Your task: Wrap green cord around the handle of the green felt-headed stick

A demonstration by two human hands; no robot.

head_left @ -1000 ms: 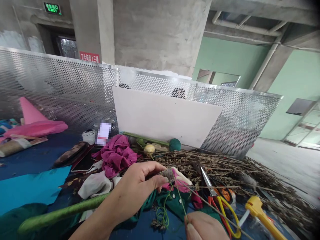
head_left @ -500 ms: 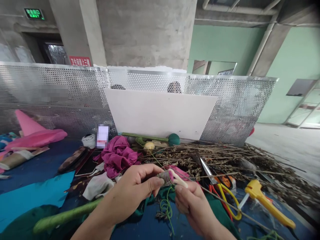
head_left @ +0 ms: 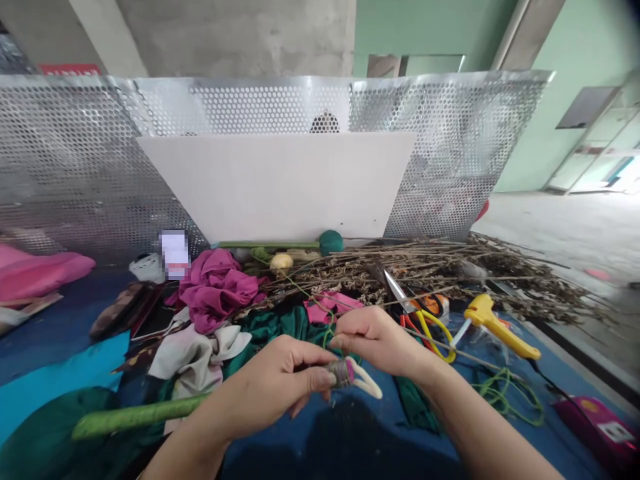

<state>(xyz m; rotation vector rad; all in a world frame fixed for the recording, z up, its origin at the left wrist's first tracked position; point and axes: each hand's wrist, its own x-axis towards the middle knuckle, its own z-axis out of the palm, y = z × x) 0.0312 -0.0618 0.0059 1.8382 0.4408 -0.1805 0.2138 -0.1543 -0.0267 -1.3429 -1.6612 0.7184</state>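
Between the thumb and fingers of my left hand (head_left: 273,380) is a small bundle wrapped in grey-green thread (head_left: 341,374). A magenta band shows at its right end, and pale off-white prongs (head_left: 369,383) stick out of it to the right. Just above and beyond the bundle, my right hand (head_left: 375,341) is closed in a pinch on thin green yarn (head_left: 327,333); its fingertips are partly hidden. Under my left forearm lies a thick green wrapped stem (head_left: 143,417).
Scissors (head_left: 425,323) with yellow handles and a yellow glue gun (head_left: 503,327) lie to the right, before dry twigs (head_left: 400,267). Magenta cloth (head_left: 215,287) and white cloth (head_left: 193,357) lie left. A white board (head_left: 280,187) leans on the perforated metal screen (head_left: 450,147).
My right hand has left the off-white prongs and moved up, now pinching green yarn. The bundle stays in my left hand and points more downward. The view has tilted down and swung right.
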